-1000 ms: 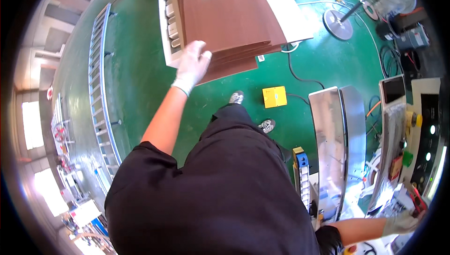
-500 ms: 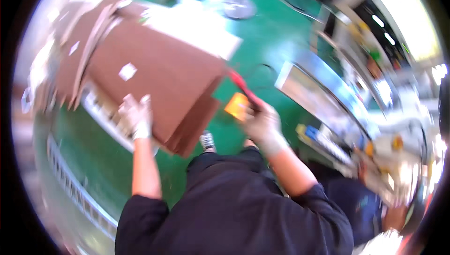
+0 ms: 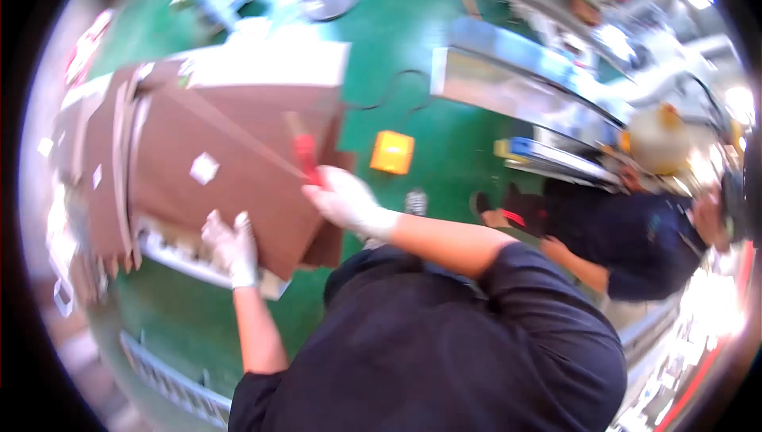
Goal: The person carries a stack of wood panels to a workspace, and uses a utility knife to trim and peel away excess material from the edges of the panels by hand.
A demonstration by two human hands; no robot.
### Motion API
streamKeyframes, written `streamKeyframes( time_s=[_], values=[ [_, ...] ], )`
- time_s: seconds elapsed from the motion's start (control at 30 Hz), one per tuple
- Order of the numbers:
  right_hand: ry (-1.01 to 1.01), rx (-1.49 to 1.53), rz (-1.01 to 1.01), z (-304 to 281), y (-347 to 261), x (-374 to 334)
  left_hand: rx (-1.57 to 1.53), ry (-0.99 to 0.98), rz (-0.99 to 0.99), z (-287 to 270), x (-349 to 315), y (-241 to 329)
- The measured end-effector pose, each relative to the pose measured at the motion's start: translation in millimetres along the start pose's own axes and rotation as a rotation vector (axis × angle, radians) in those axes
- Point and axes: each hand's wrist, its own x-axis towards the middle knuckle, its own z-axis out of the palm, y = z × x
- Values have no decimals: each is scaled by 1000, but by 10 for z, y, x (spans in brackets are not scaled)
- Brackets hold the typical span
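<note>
My right hand (image 3: 348, 200), in a whitish glove, is closed round a red-handled tool (image 3: 305, 154) above the brown cardboard stack (image 3: 246, 142). The tool points upward and ends in a blurred tan tip, so its kind is unclear. From near the hand a thin pale band (image 3: 238, 134) slants across the cardboard to the far left. My left hand (image 3: 231, 245), also gloved, has its fingers apart at the near edge of the cardboard and seems to hold nothing. A white square label (image 3: 204, 168) is on the top sheet.
An orange block-like object (image 3: 392, 152) lies on the green floor (image 3: 460, 170) right of the stack. A long metal-edged bench (image 3: 516, 82) stands beyond. At the right a co-worker in dark clothes (image 3: 627, 233) bends close by. A round stand base (image 3: 328, 1) is at the back.
My right hand has swung left with the red-handled tool, from beside the cardboard to over it. The left hand stays by the near edge. The view has turned, and the co-worker shows more fully.
</note>
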Motion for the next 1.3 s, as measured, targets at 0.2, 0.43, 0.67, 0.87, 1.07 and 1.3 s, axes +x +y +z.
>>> streamKeyframes(
  time_s=[0.2, 0.43, 0.67, 0.87, 1.07, 1.3],
  values=[
    [-519, 141, -177, 36, 337, -849, -94, 22, -63, -116, 205, -297],
    [95, 636, -87, -644, 642, -319, 167, 64, -17, 131, 595, -438],
    [215, 724, 10, -1492, 1225, -143, -33, 106, 210, 322, 1504, 759],
    [52, 802, 299, -1595, 1375, -302, -49, 56, 178, 345, 1724, 1789],
    [143, 697, 235, -1656, 1572, -372, -102, -34, 470, 424, 1360, 2243],
    [218, 832, 462, -1590, 1577, -589, -274, -131, 657, 365, 1531, 2613]
  ],
)
